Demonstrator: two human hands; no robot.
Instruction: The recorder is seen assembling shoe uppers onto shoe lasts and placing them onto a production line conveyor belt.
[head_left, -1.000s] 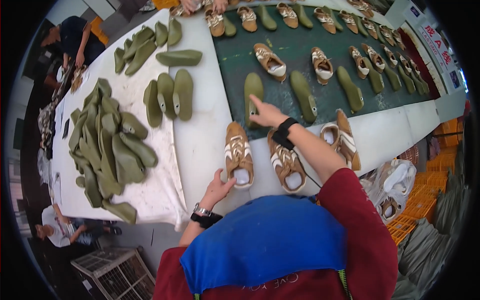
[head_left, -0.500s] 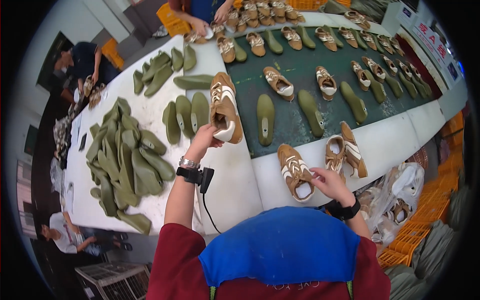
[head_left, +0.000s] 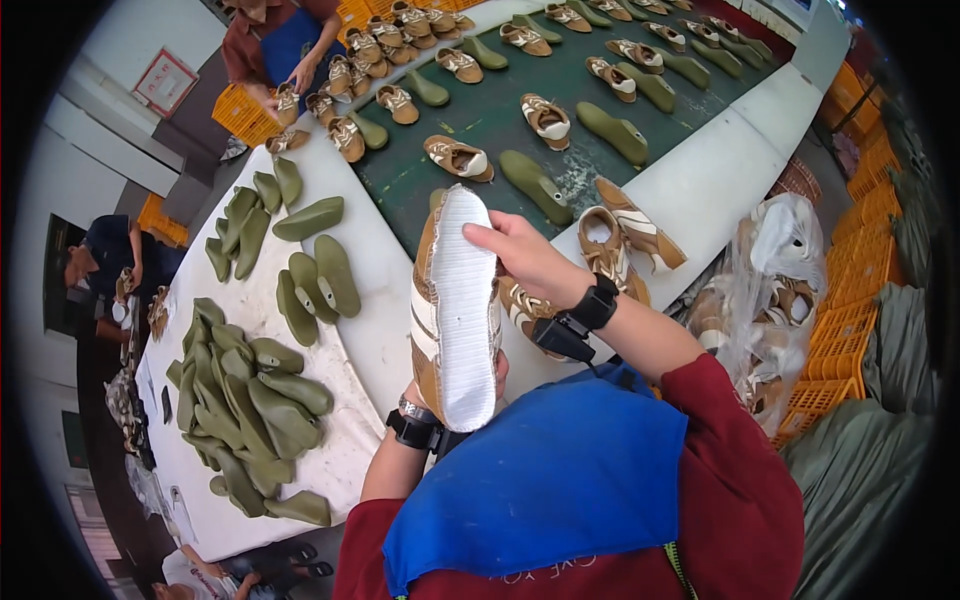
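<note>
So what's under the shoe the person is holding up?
Its white ribbed bottom faces the camera. Beneath the shoe upper, the left hand is mostly covered, only a bit showing near the watch. The right hand touches the edge. The table lies below.

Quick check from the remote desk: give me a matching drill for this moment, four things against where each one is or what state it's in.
Things:
1. shoe upper
2. green lasts pile
3. plastic bag of uppers
4. yellow crate

Places or states:
A. hanging at the table's right edge
B. on the floor beside a co-worker
C. held up in both hands, white sole facing the camera
D. heaped on the white table, left side

Pairs: 1-C, 2-D, 3-A, 4-B
</note>
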